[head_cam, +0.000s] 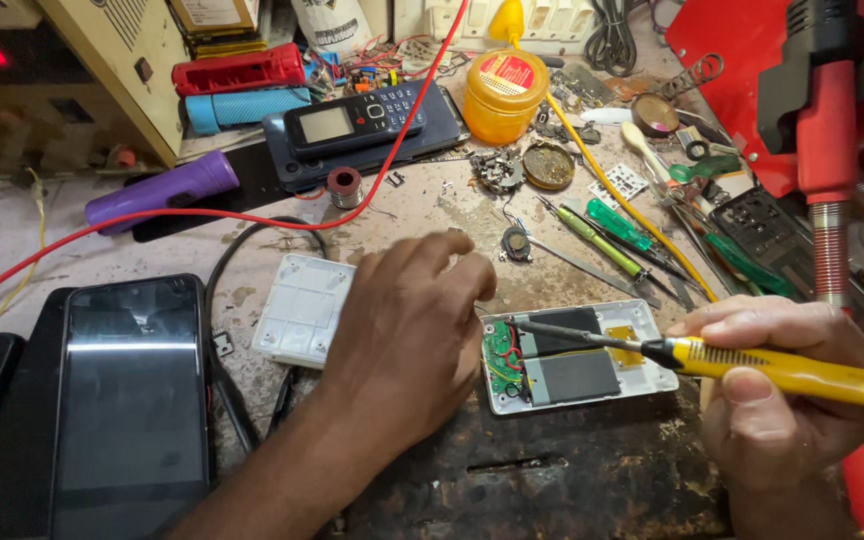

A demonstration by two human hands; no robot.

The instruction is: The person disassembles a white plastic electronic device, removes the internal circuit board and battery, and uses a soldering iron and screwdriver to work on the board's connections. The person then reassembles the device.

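One soldering iron (752, 362), tip leftward, near-horizontal.

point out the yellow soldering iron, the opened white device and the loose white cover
yellow-handled soldering iron (802, 372), head view, on the yellow handle by the right hand's fingers
opened white rectangular device (577, 355), head view, on the grey block inside
loose white plastic cover (302, 308), head view, on its flat middle
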